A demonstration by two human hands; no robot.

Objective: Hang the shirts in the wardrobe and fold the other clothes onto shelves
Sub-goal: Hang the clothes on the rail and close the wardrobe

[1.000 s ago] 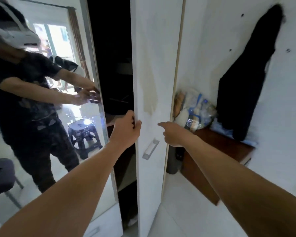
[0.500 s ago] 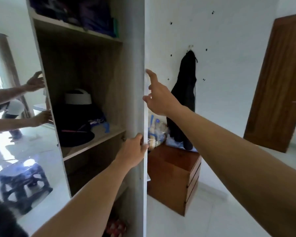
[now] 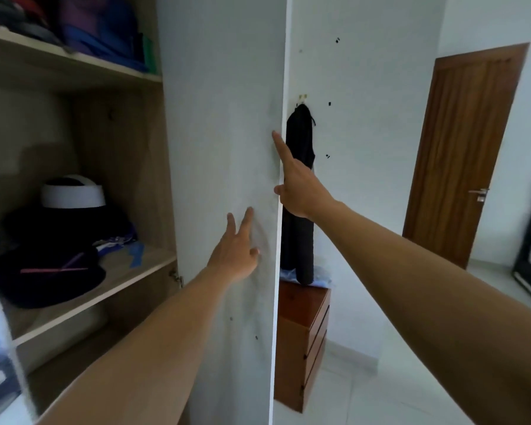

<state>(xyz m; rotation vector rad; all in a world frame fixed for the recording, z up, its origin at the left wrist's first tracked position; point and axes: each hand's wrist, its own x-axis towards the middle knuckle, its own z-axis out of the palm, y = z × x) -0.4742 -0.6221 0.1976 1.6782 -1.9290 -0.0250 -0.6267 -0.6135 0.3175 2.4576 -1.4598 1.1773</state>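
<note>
Wood-grain shelf point(image 3: 129, 271) at 9 o'clock carries dark clothes point(image 3: 49, 271); I see no shirt on my feed. At 12 o'clock stands the white wardrobe door point(image 3: 221, 118), which I judge stiff, light and best taken by its free edge. With both arms outstretched, the left hand point(image 3: 236, 256) lies flat on it, fingers point(image 3: 248, 216) spread straight. The right hand point(image 3: 301, 191) meets the edge, index straight up, the others hidden. A black garment point(image 3: 298, 240) hangs at 1 o'clock.

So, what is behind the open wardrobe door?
A black garment hangs from a wall hook, above a brown chest of drawers. The door covers whatever lies further left of them.
</note>
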